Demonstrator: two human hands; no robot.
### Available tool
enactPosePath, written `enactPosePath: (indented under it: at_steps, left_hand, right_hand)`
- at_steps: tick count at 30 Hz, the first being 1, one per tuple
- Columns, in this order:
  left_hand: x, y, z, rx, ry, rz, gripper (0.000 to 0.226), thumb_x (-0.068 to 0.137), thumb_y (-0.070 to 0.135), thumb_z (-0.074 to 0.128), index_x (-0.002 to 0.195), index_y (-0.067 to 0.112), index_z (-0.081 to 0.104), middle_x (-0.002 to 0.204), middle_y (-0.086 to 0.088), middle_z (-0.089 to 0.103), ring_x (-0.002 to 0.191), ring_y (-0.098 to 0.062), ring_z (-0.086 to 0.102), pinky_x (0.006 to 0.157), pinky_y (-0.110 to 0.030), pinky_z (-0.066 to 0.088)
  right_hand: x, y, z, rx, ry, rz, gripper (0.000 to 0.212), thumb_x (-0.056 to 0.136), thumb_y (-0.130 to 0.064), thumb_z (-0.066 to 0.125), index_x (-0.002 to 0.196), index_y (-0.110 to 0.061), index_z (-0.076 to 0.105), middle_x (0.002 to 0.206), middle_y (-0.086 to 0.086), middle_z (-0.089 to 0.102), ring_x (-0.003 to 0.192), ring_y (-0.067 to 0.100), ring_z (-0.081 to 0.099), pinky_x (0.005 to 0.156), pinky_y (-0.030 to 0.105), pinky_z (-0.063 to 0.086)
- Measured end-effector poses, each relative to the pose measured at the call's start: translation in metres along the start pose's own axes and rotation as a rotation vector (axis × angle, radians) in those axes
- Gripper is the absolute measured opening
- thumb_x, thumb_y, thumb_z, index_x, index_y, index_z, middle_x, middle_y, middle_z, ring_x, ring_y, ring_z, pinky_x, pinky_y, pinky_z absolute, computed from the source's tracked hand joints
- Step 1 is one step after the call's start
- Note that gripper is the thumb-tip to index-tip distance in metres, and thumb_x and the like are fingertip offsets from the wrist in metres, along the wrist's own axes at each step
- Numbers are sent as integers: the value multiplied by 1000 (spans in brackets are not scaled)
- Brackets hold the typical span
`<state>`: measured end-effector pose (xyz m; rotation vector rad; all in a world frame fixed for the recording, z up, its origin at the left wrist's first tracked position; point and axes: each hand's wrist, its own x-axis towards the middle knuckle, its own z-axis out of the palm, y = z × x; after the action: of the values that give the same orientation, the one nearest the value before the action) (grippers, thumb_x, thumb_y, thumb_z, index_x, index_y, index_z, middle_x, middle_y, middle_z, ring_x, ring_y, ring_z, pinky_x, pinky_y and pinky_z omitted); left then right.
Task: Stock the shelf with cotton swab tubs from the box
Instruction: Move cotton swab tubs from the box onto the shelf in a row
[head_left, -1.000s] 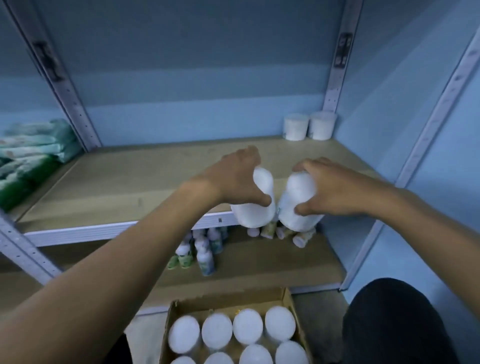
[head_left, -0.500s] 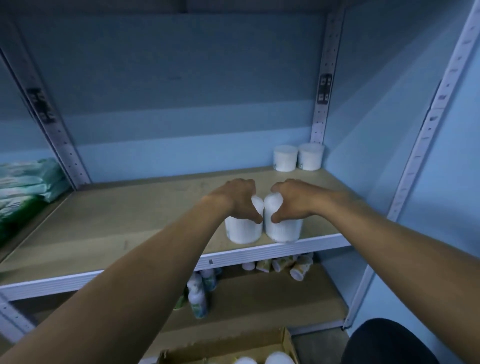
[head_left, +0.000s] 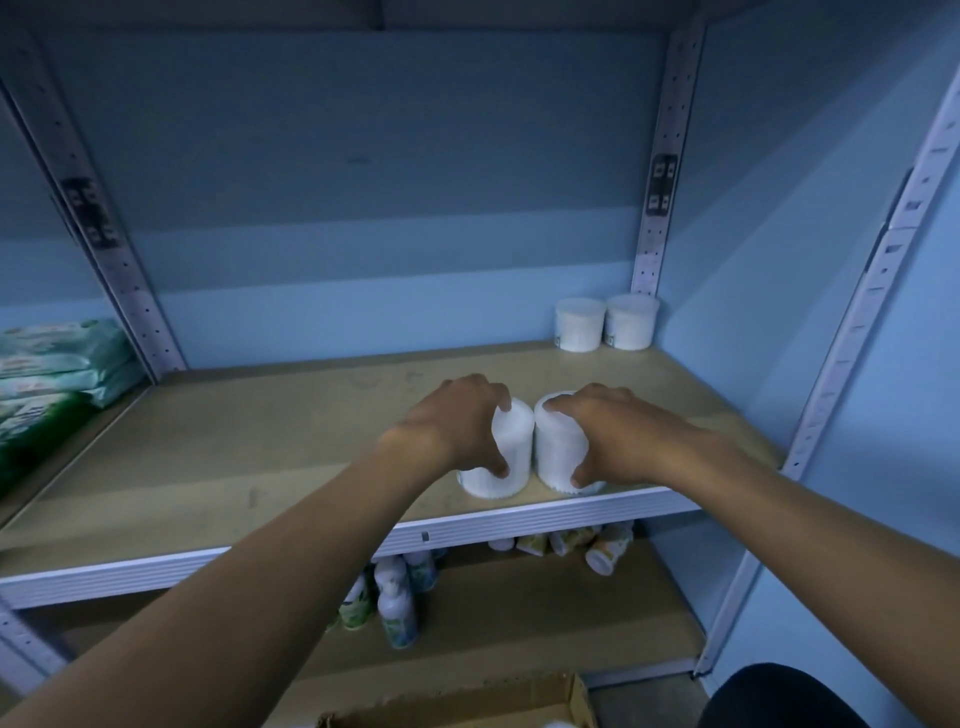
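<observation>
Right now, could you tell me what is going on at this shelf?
A person is stocking the shelf with white cotton swab tubs. The left hand grips one tub and the right hand grips another tub, both standing side by side near the front edge. Two more tubs stand in the back right corner. The box sits below.

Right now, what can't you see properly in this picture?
- Box: cut off by the head view's bottom edge; its contents are hidden.
- Labels on back tubs: too small to read.
- Held tubs: partly covered by left hand and right hand.
- Lower-shelf bottles: partly behind the shelf edge.
</observation>
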<state>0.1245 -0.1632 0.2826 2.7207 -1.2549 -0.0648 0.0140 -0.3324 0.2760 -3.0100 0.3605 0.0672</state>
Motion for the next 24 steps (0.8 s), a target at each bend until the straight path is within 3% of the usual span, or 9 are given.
enactPosePath:
  at_steps: [7,17,24]
  left_hand:
    - [13,-3,5,1,56,-14,73,68,37,87,134,29,55,131,1,54,120,-23,54,97,-38,49]
    - [84,-23,9,4,44,-58,76,72,38,82,139,31,48,136,3,50,124,-20,49,97,-36,49]
    - [143,-43,9,-3,75,-69,75,70,38,85,136,28,53,135,-1,53,125,-24,50,98,-36,46]
  right_hand:
    - [10,6,8,-14,159,-7,71,83,-14,68,144,-40,43,135,3,52,121,32,49,93,43,51]
    - [83,28,10,8,157,37,71,86,-14,66,147,-38,38,141,4,45,124,32,44,96,44,49]
    - [152,41,7,-1,135,57,71,87,-13,63,148,-37,37,140,6,44,128,32,44,97,45,48]
